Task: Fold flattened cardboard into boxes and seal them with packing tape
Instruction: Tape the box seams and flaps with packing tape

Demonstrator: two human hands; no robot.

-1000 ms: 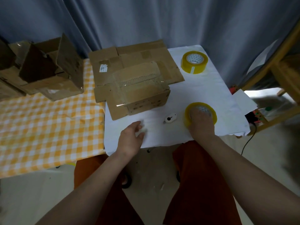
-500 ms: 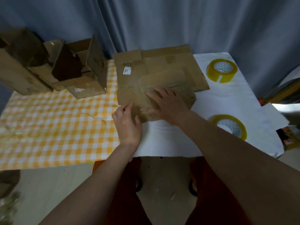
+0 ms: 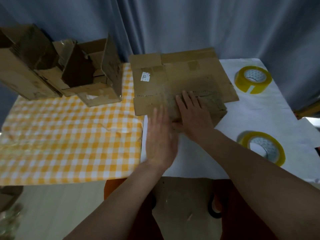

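Flattened cardboard (image 3: 181,78) lies under flat right hand (image 3: 194,111), left hand (image 3: 160,141) at its near edge

A yellow checked cloth (image 3: 60,135) lies before a grey curtain (image 3: 190,23).

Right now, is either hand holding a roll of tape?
No: both tape rolls lie untouched on the white cloth.

Table (image 3: 190,158) — white cloth (image 3: 277,108) right, yellow checked cloth (image 3: 69,135) left. On it: flattened cardboard (image 3: 181,78), two yellow tape rolls (image 3: 252,81) (image 3: 263,147), open cardboard boxes (image 3: 57,70) far left.
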